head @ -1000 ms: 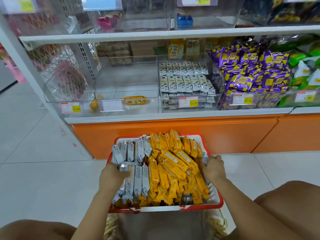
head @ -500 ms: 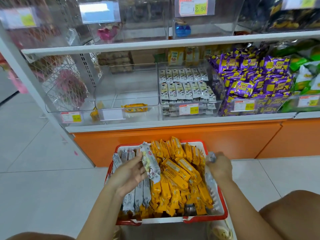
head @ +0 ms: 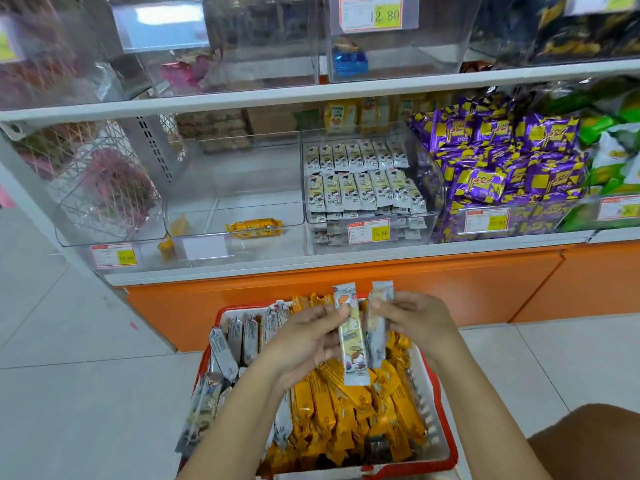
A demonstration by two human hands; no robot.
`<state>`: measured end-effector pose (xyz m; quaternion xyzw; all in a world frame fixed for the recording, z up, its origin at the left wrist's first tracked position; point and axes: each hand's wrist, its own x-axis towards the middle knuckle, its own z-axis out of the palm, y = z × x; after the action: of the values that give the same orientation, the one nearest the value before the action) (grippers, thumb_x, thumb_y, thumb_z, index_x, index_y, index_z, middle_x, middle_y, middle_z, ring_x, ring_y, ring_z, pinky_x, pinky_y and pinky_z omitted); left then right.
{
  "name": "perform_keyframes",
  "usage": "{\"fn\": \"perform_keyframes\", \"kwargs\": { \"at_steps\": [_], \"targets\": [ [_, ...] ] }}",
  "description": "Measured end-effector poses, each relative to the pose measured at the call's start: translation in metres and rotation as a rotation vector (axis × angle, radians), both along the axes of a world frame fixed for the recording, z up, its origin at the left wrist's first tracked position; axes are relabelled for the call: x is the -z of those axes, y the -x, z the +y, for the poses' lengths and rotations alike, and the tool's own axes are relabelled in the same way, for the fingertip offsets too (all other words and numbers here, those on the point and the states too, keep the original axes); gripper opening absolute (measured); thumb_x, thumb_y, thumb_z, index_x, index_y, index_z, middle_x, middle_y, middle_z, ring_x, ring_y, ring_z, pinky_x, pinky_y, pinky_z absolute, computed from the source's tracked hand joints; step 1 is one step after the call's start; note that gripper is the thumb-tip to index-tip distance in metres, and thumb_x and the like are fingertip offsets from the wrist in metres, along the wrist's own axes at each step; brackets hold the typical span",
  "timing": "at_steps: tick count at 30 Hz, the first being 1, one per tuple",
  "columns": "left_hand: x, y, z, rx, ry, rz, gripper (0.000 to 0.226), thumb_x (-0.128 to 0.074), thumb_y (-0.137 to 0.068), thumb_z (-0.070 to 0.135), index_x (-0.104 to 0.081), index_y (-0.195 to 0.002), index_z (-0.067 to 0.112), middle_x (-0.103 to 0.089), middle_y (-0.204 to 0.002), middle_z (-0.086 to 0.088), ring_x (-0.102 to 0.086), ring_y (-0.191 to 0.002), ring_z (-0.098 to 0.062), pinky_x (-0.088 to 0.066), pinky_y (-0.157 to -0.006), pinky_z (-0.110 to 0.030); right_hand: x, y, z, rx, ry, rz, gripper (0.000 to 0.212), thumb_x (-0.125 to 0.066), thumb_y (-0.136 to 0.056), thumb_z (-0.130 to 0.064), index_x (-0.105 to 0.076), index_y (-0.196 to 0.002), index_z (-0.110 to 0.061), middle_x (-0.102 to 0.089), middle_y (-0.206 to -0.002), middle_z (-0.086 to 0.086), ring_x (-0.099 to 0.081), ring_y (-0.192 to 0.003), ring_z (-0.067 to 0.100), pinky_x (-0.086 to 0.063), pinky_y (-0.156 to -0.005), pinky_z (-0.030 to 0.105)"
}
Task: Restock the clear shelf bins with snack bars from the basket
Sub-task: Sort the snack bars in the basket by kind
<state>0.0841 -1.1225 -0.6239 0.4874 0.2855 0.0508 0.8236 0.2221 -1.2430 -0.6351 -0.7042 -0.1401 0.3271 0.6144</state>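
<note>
Shelf, mid tier: the near-empty clear bin (head: 249, 188) holds one lone orange bar (head: 254, 225), lying flat near the front lip. The next bin to the right is stocked with rows of white bars (head: 360, 190). Beside it is a heap of purple packs (head: 502, 168).

Below, on the floor in front of you: the basket (head: 429, 424), with silver bars (head: 235, 344) standing on its left side.

Your left hand (head: 304, 341) is raised over the basket. Its thumb and fingertips pinch a white-wrapped bar (head: 351, 344), held upright. Just beside it, touching or nearly so, is a grey bar (head: 376, 327), also upright. Your right hand (head: 420, 323) pinches it near the top with curled fingers.

Under both hands, orange bars (head: 329, 410) fill the basket's middle and right side.
</note>
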Motion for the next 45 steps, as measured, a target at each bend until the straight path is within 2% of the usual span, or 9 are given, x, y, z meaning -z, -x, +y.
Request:
{"fn": "perform_keyframes", "kwargs": {
  "at_steps": [4, 8, 12, 17, 25, 29, 32, 41, 45],
  "targets": [
    [0.005, -0.011, 0.003, -0.032, -0.006, 0.045, 0.062, -0.065, -0.075, 0.026, -0.05, -0.123, -0.01, -0.068, -0.102, -0.016, -0.066, -0.094, -0.028, -0.053, -0.087, -0.042, 0.01, -0.004, 0.009, 0.027, 0.022, 0.055, 0.053, -0.075, -0.074, -0.041, -0.062, -0.102, 0.003, -0.068, -0.101, 0.012, -0.068, -0.094, 0.018, -0.057, -0.069, 0.019],
    [0.006, -0.017, 0.008, -0.1, 0.033, 0.035, 0.05, -0.064, -0.074, 0.025, -0.057, -0.111, -0.007, -0.068, -0.1, -0.016, -0.065, -0.092, -0.027, -0.054, -0.083, -0.038, 0.007, -0.007, 0.01, -0.059, -0.051, 0.221, 0.006, -0.06, -0.091, -0.005, -0.061, -0.096, -0.002, -0.065, -0.104, 0.014, -0.063, -0.101, 0.022, -0.051, -0.086, 0.028],
    [0.002, -0.022, 0.014, -0.161, 0.115, 0.001, 0.06, -0.064, -0.076, 0.023, -0.052, -0.123, -0.011, -0.059, -0.122, -0.028, -0.062, -0.099, -0.032, -0.057, -0.08, -0.037, 0.0, -0.008, 0.008, -0.205, -0.055, 0.241, 0.013, -0.059, -0.089, 0.003, -0.054, -0.097, -0.005, -0.064, -0.102, 0.015, -0.063, -0.085, 0.024, -0.052, -0.079, 0.037],
    [-0.005, -0.027, 0.02, -0.147, 0.113, -0.067, 0.057, -0.06, -0.079, 0.023, -0.052, -0.121, -0.014, -0.059, -0.12, -0.029, -0.064, -0.096, -0.03, -0.057, -0.08, -0.038, -0.005, -0.007, 0.005, -0.173, -0.076, 0.238, 0.033, -0.071, -0.081, -0.015, -0.058, -0.108, -0.002, -0.07, -0.104, 0.015, -0.069, -0.096, 0.026, -0.056, -0.086, 0.037],
    [-0.013, -0.044, 0.015, -0.183, 0.135, -0.116, 0.046, -0.06, -0.08, 0.021, -0.057, -0.116, -0.008, -0.066, -0.112, -0.023, -0.067, -0.093, -0.027, -0.057, -0.081, -0.041, -0.018, 0.007, 0.007, 0.026, -0.002, -0.628, 0.022, -0.075, -0.079, -0.026, -0.054, -0.074, -0.025, -0.061, -0.073, -0.007, -0.055, -0.07, 0.002, -0.042, -0.059, 0.015],
    [-0.021, -0.052, 0.015, -0.199, 0.128, -0.178, 0.043, -0.06, -0.081, 0.02, -0.056, -0.115, -0.006, -0.068, -0.11, -0.019, -0.066, -0.095, -0.026, -0.059, -0.074, -0.035, -0.02, 0.005, 0.007, -0.01, -0.024, -0.763, 0.007, -0.067, -0.085, -0.033, -0.061, -0.087, -0.032, -0.06, -0.087, -0.018, -0.057, -0.085, 0.0, -0.045, -0.066, 0.012],
    [-0.026, -0.058, 0.016, -0.209, 0.103, -0.185, 0.029, -0.062, -0.077, 0.017, -0.059, -0.102, 0.001, -0.072, -0.093, -0.011, -0.068, -0.084, -0.023, -0.059, -0.072, -0.034, -0.019, 0.003, 0.005, -0.045, 0.01, -0.781, 0.034, -0.067, -0.077, -0.056, -0.054, -0.097, -0.033, -0.053, -0.098, -0.021, -0.052, -0.094, -0.003, -0.043, -0.073, 0.012],
    [-0.057, -0.096, 0.019, -0.107, -0.189, -0.209, 0.045, -0.068, -0.071, 0.026, -0.058, -0.108, 0.003, -0.069, -0.106, -0.019, -0.069, -0.088, -0.022, -0.058, -0.077, -0.03, -0.043, -0.015, 0.021, 0.071, -0.029, -0.819, 0.046, -0.067, -0.065, -0.038, -0.038, -0.101, -0.035, -0.049, -0.101, -0.008, -0.059, -0.086, 0.015, -0.053, -0.066, 0.036],
    [-0.077, -0.114, 0.037, -0.095, -0.76, -0.068, 0.022, -0.058, -0.091, 0.032, -0.061, -0.109, 0.019, -0.066, -0.113, -0.001, -0.063, -0.104, -0.012, -0.049, -0.091, -0.029, -0.071, -0.069, 0.038, 0.23, 0.074, -0.886, 0.054, -0.067, -0.068, -0.035, -0.044, -0.116, -0.026, -0.051, -0.108, 0.003, -0.057, -0.091, 0.026, -0.051, -0.073, 0.043]
  ]
}}
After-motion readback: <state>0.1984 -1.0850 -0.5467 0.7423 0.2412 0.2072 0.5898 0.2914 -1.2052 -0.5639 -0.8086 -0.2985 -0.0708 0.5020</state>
